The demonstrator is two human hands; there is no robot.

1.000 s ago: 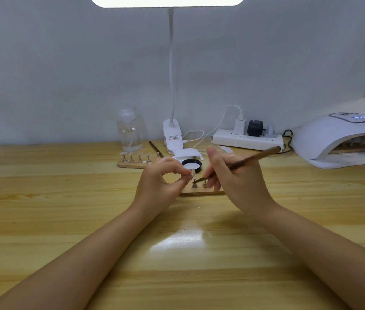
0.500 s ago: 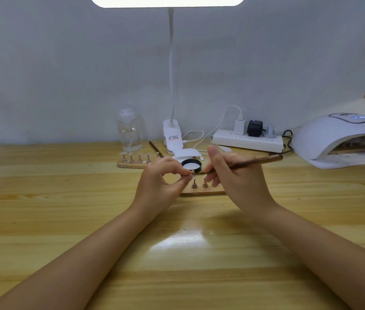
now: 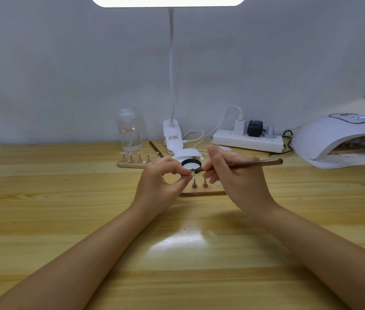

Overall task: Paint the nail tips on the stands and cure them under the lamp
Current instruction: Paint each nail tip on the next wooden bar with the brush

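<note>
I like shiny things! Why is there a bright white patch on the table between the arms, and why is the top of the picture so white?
Head view: the desk lamp overhead is overexposed to pure white; the patch on the wooden table is its glare; the edges bend from the wide lens.

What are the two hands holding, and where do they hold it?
The left hand pinches a small nail tip stand near its top with thumb and fingertip. The right hand grips a brown brush on its handle, close to the bristle end.
</note>
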